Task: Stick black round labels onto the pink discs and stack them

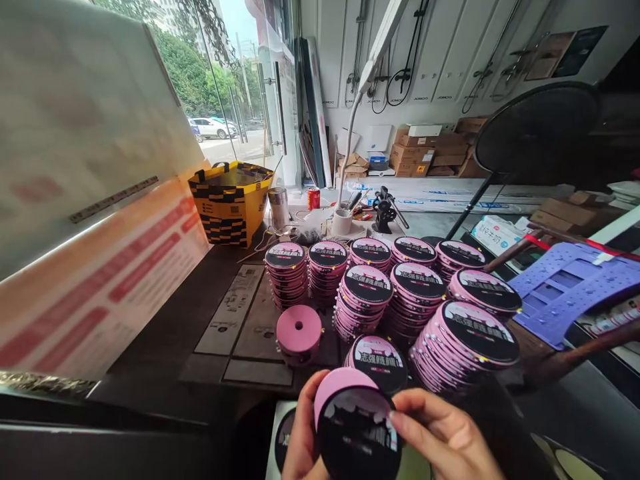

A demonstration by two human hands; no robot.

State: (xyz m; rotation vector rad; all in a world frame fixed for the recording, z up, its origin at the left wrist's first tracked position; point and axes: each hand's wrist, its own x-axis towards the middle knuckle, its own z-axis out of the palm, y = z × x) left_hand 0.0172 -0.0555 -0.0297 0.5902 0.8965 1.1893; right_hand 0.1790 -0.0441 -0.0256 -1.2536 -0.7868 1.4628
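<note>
My left hand is closed around the side of a pink foam spool, low in the middle of the head view. In front of the spool is a round black label with a pale printed picture, off-centre so pink shows at its upper left. Thumb and forefinger of my right hand pinch the label's right edge. Whether label and spool touch is hidden. Beneath my hands lies a pale sheet with a round black label, partly covered. Beyond them stands a short stack of unlabelled pink spools, a hole in its top.
Several stacks of labelled pink spools fill the dark table's middle and right. Behind are a yellow-black bag, a metal can, a red can and a lamp. A purple plastic chair stands right.
</note>
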